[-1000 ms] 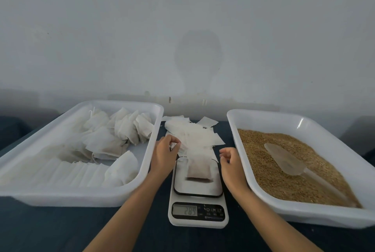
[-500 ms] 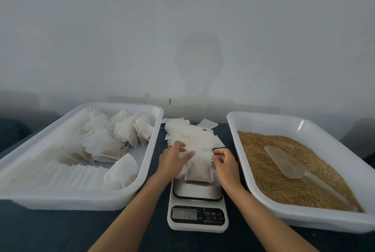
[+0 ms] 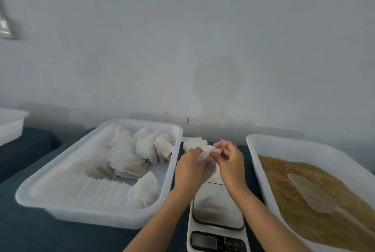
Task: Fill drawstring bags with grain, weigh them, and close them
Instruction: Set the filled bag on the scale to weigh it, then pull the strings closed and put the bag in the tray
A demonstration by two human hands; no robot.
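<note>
A pale grey wall point(image 3: 182, 38) fills the upper half of the scene, above a dark blue table point(image 3: 30, 231). The kitchen scale point(image 3: 218, 217) sits at the near middle of that table, and everything else is placed around it.

To the left of the scale lies a large white tray point(image 3: 97, 214) holding filled white bags point(image 3: 142, 150), some in a neat row along its near side and others heaped toward the back. To the right of the scale lies a second white tray point(image 3: 261, 162) full of brown grain point(image 3: 294, 201), with a clear plastic scoop point(image 3: 306, 192) resting on the grain. Far to the left of the scale, the corner of another white tub point(image 3: 11, 123) shows at the edge. Just behind the scale, a small pile of flat empty bags point(image 3: 193, 143) lies on the table.

Above the back of the scale, both hands hold one white drawstring bag point(image 3: 211, 162), lifted off the platform. The left hand point(image 3: 190, 168) grips the bag's left side with fingers curled round it. The right hand point(image 3: 231, 162) pinches the bag's top edge between thumb and fingertips, the other fingers curled. The scale's display is too blurred to read.
</note>
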